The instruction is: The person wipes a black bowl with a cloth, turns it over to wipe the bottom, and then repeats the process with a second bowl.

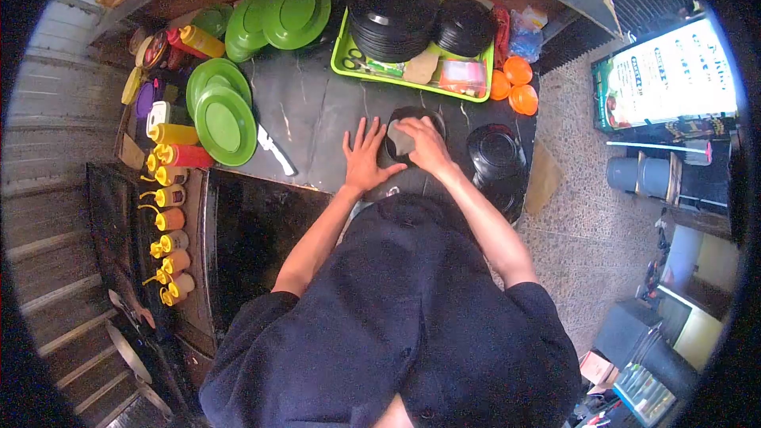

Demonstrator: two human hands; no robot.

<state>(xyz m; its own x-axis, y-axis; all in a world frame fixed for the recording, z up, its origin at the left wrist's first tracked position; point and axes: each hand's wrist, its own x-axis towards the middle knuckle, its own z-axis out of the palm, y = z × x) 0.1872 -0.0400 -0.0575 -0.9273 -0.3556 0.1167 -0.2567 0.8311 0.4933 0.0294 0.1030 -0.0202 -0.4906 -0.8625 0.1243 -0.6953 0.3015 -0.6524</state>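
Head: right fingers point(413, 124) hold grey cloth point(402, 142) on round plate point(440, 121).

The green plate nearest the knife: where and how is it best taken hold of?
Take the green plate by its front rim, probably, coming from the person's side. The rim is wide, and there it faces the counter's front edge; the red bottle crowds its left, the knife its right.

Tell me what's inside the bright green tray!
The tray holds a big and a small stack of black plates, scissors and a pinkish packet. Anything under the plates is hidden.
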